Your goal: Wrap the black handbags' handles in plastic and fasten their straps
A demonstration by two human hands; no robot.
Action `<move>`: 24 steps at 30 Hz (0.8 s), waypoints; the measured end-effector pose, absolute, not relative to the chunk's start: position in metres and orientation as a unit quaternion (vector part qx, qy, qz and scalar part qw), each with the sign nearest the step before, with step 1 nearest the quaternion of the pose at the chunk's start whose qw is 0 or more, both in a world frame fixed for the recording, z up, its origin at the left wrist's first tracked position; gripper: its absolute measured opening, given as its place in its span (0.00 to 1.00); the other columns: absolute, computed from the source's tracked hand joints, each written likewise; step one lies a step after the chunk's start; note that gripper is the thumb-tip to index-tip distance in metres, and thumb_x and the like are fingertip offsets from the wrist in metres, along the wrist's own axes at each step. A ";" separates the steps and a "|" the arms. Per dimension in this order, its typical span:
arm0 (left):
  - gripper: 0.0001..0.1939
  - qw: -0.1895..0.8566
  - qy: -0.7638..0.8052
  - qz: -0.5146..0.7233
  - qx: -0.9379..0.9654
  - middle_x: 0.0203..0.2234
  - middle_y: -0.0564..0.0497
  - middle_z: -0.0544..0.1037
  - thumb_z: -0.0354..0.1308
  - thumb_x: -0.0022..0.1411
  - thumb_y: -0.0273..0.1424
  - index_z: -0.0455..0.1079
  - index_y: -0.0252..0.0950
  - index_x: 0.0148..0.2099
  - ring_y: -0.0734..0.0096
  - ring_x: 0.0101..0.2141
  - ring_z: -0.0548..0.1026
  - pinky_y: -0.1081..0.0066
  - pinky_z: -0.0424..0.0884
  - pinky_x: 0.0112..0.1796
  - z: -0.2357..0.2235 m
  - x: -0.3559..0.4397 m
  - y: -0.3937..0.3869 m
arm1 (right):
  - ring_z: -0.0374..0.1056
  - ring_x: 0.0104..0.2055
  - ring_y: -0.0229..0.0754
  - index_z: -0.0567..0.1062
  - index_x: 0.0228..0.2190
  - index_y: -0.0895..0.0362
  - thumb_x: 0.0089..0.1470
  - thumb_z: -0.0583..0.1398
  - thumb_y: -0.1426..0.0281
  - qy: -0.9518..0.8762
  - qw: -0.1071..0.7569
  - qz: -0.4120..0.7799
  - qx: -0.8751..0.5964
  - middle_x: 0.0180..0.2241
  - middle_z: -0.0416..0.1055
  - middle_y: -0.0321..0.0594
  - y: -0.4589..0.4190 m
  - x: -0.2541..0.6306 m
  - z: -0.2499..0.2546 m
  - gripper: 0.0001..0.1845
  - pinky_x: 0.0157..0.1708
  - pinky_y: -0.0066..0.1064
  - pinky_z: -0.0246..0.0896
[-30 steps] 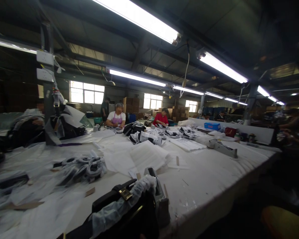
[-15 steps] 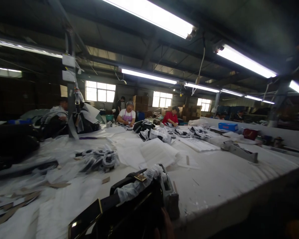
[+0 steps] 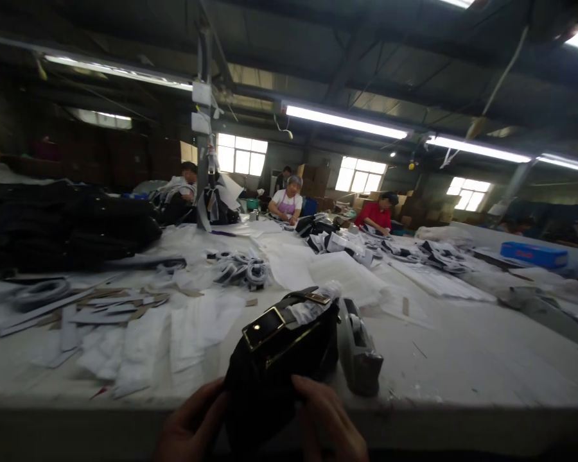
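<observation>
A black handbag [image 3: 274,378] with gold trim stands at the table's near edge, a square gold-framed buckle [image 3: 264,328] on its top. Clear plastic wrap [image 3: 313,308] covers part of its strap. My left hand [image 3: 195,420] pinches the bag's near left side, thumb and fingers closed on it. On the near right side, the fingers of my right hand [image 3: 330,417] grip the bag, some of them hidden behind it. Just right of the bag, a grey tape dispenser [image 3: 361,353] sits on the table.
Cardboard strips [image 3: 110,308] and white foam sheets [image 3: 192,330] lie to the left, behind them a heap of black bags [image 3: 62,224]. Wrapped rolled straps [image 3: 243,269] lie farther back. Several people work beyond, one in a red top [image 3: 376,215]. A blue box [image 3: 534,255] stands right.
The view has swung left and down. The bag now stands more upright and farther from me. My left hand has come into view on it, and my right hand shows more fully.
</observation>
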State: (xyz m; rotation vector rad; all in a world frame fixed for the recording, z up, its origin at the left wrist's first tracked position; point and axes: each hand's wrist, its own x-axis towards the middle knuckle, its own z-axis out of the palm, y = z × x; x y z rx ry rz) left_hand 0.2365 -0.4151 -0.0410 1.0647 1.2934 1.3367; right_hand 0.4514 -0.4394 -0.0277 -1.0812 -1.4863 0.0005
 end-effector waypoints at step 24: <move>0.16 0.595 0.388 0.589 0.386 0.32 0.49 0.83 0.66 0.55 0.40 0.80 0.35 0.42 0.61 0.36 0.79 0.70 0.71 0.38 -0.010 0.232 -0.418 | 0.77 0.43 0.54 0.82 0.40 0.52 0.54 0.62 0.59 -0.759 0.352 0.178 -0.517 0.38 0.81 0.43 -0.396 0.412 0.037 0.15 0.45 0.39 0.72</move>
